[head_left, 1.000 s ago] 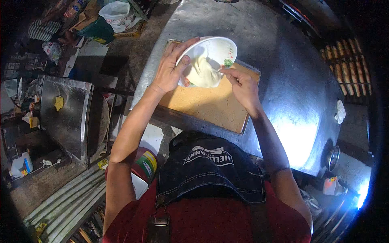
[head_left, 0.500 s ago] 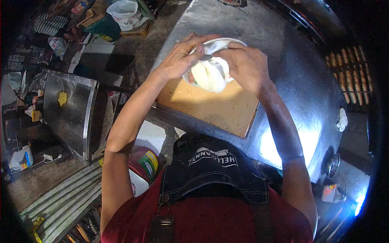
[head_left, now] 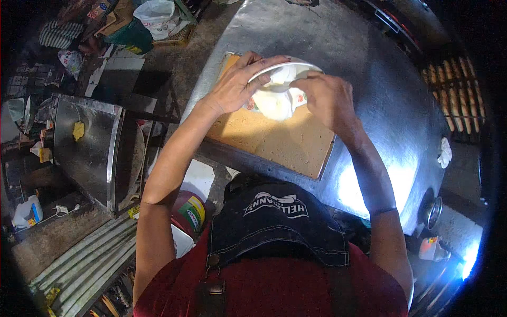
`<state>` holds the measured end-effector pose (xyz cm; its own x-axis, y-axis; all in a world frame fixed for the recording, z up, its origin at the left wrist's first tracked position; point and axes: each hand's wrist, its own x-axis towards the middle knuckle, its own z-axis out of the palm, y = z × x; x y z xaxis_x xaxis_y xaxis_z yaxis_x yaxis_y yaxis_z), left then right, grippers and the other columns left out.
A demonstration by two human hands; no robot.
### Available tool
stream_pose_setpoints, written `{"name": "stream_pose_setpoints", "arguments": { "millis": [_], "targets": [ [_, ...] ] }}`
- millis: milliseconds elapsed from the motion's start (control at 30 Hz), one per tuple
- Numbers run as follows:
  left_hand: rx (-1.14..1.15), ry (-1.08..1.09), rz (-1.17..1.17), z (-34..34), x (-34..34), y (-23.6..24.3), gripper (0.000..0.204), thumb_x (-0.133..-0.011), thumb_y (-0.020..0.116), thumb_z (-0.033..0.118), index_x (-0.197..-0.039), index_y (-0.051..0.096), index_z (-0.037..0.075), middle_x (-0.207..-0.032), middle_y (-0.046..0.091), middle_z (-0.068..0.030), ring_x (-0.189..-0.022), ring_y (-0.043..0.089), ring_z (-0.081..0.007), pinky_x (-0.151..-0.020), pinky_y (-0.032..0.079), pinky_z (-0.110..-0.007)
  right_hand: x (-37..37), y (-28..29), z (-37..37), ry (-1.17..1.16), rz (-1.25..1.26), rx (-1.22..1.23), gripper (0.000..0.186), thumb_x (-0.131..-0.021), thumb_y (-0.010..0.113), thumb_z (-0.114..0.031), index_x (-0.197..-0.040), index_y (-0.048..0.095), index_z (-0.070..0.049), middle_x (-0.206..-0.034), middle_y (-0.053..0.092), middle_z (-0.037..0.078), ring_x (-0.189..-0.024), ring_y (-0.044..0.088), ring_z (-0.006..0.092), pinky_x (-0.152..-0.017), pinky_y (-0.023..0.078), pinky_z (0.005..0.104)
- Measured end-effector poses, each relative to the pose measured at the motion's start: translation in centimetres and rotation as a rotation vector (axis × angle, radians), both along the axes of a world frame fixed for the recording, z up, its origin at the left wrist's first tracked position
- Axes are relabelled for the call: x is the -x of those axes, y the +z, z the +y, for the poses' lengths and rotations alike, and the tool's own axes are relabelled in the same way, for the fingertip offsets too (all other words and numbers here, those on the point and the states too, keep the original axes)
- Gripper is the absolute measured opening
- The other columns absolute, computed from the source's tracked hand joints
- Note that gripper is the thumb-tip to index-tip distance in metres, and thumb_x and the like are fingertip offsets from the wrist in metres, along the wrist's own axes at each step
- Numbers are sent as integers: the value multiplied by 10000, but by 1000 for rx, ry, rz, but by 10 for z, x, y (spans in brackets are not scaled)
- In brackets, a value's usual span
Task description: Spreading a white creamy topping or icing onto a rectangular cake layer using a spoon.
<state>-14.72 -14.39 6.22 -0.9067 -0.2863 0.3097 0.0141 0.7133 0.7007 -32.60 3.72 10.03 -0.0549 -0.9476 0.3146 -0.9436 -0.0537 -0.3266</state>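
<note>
My left hand (head_left: 235, 87) grips the rim of a white bowl (head_left: 303, 67) with printed coloured decorations on its outside. The bowl is tilted toward me over a flat tan slab, like a sheet cake (head_left: 264, 145), in a shallow tray. A pale, creamy mass (head_left: 275, 105) hangs at the bowl's lower lip. At the bowl's right side, my right hand (head_left: 331, 100) is closed, with its fingertips inside the bowl beside the cream. Whatever those fingers hold is hidden by the hand and the glare.
Beneath the tray is a metal worktable (head_left: 391, 116). Long bread-like sticks (head_left: 457, 98) lie on a rack at the right. A white cloth (head_left: 444, 153) hangs at the table's right edge, near a metal bowl (head_left: 434, 213). A second metal table (head_left: 87, 153) stands left.
The bowl has shifted slightly and tipped further, its lower lip nearer the slab. My right hand has moved a little right and down, and the cream at the lip has changed shape.
</note>
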Motion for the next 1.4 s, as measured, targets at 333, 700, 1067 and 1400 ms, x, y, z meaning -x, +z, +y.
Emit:
{"name": "stream_pose_setpoints", "arguments": {
  "millis": [333,700,1067,1400],
  "targets": [
    [-82,8,32,-8,4,11,494,-1045,422,427,-1431,554,148,-1425,575,-134,-1253,570,-366,-1054,477,-468,-10,-22,-4,-246,92,-142,408,-760,701,-63,-1150,739,-176,-1115,701,57,-975,699,282,-818,569,412],
    [-4,31,40,-1,-3,17,454,-1016,471,387,-1415,576,197,-1284,603,-186,-1142,610,-377,-964,519,-469,-11,-14,9,-394,30,-207,361,-830,614,-39,-1129,749,-188,-1140,710,56,-955,713,283,-812,565,426],
    [0,70,171,1,-3,5,419,-1019,489,336,-1393,602,184,-1255,623,-191,-1128,605,-381,-981,500,-462,-8,-42,17,-482,-229,-163,296,-898,576,-71,-1115,742,-185,-1085,733,92,-997,703,291,-872,542,425],
    [-61,134,150,7,-4,13,419,-1028,499,285,-1427,578,187,-1193,636,-194,-1075,622,-369,-973,501,-452,-12,-47,24,-498,-421,-308,272,-938,627,-118,-1164,751,-203,-1094,740,84,-973,720,261,-857,550,369]
  ]
}}
